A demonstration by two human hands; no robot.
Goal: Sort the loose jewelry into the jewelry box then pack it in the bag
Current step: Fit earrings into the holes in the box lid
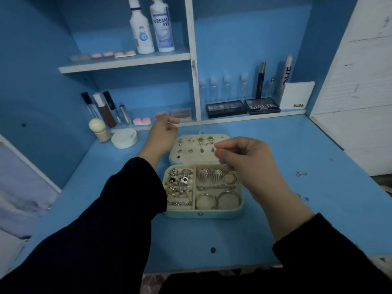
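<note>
A mint jewelry box (203, 213) lies open on the blue desk. Its tray holds rings on the left, shell earrings and hoops on the right. Stud earrings sit on the cream lid panel (186, 153). My left hand (163, 134) hovers beyond the lid's left corner, fingers curled and pinching a thin small piece. My right hand (244, 160) is above the box's right side, thumb and fingertips pinched together on something too small to name. Small loose earrings (302, 174) lie on the desk at right. No bag is in view.
Lip glosses (104, 109), a round white jar (124, 138) and a cream-topped pot (99, 129) stand at the back left. Eyeshadow palettes (241, 107), small clear bottles and a white card holder line the right shelf. Two tall bottles (151, 26) stand on the upper shelf.
</note>
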